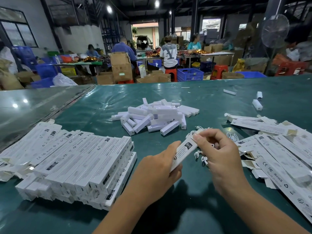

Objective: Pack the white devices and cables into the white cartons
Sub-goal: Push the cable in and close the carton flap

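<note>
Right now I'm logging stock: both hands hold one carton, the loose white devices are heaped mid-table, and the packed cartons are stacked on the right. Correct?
Not quite. The head view shows the packed cartons stacked on the left; the rest holds.

A green tabletop [211, 98] fills the near scene. Far behind it, people sit on red stools [219, 70] at long work tables. Brown cardboard boxes [120, 66] stand on the floor at far centre, a blue crate [190, 74] to their right. A round fan [275, 31] stands far right.
</note>
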Motion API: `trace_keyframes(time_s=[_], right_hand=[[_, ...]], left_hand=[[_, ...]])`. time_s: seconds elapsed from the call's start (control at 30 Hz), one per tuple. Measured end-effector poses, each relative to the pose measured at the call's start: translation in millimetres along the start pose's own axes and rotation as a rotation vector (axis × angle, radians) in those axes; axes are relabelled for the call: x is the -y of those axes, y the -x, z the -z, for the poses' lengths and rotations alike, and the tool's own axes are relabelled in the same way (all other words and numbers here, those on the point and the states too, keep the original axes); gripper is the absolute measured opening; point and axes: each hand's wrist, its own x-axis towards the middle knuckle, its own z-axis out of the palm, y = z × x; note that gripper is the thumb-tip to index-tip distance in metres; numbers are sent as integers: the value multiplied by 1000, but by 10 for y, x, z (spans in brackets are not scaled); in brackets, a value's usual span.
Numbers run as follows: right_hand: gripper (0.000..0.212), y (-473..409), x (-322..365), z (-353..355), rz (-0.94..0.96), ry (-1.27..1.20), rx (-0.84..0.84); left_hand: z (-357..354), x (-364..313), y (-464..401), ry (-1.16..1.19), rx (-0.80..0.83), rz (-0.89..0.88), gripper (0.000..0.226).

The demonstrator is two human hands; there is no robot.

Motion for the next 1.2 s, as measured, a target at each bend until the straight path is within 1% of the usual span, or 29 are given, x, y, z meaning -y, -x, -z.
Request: trace_keyframes(time_s=[0.03, 0.07, 0.1, 0.13, 0.17, 0.2, 0.27, 0.3, 0.37, 0.47, 0.6, 0.67, 0.73, 0.8, 0.83, 0.93, 1.0, 1.07, 1.1, 1.13, 1.17, 1.2], right_hand=[[41, -16, -6, -1, -106, -83, 32], [47, -37, -15, 7, -219, -180, 100], [46, -54, -13, 12, -318, -271, 178], [39, -60, -8, 12, -370, -310, 246], [29, -61, -19, 24, -355, -272, 287], [23, -58, -39, 34, -281, -161, 310], [30, -23, -42, 27, -94, 79, 349], [33, -11, -41, 21, -54, 128, 370], [25, -7, -34, 2, -47, 104, 366], [30, -17, -65, 4, -24, 64, 305], [31, -22, -62, 22, -35, 78, 292], [26, -15, -62, 26, -28, 124, 293], [24, -3, -53, 36, 26, 224, 296], [27, -4, -52, 64, 102, 346, 295], [31, -7, -45, 77, 122, 357, 299], [36, -22, -26, 99, 115, 284, 359], [46, -21, -19, 100, 78, 239, 433], [58, -1, -36, 95, 61, 282, 551], [60, 10, -60, 96, 92, 364, 600], [58, 20, -80, 88, 119, 431, 629], [49, 21, -102, 81, 122, 452, 634], [41, 19, -118, 63, 92, 414, 618]], left_hand=[[-8, 9, -4, -5, 2, -7, 58], [-17, 21, -17, -10, 8, -8, 58], [-23, 37, -26, -15, 19, -1, 58], [-28, 52, -32, -20, 35, 12, 57], [-32, 67, -34, -29, 51, 26, 55], [-36, 77, -34, -36, 62, 39, 53], [-39, 98, -35, -32, 63, 60, 49], [-39, 107, -38, -31, 61, 67, 48], [-40, 111, -43, -47, 63, 68, 46], [-47, 84, -26, -73, 76, 43, 45], [-55, 103, -46, -61, 74, 31, 42], [-55, 105, -40, -59, 76, 23, 42], [-65, 110, -25, -53, 87, 19, 41], [-73, 130, -27, -49, 87, 12, 41], [-72, 135, -28, -49, 85, 2, 43], [-79, 100, -8, -58, 119, -72, 48], [-103, 49, 5, -65, 165, -121, 48], [-135, 24, 14, -94, 199, -157, 44], [-145, 19, 17, -122, 218, -166, 42], [-149, 16, 22, -151, 235, -168, 41], [-157, 16, 27, -165, 244, -163, 41], [-164, 14, 28, -163, 244, -159, 40]])
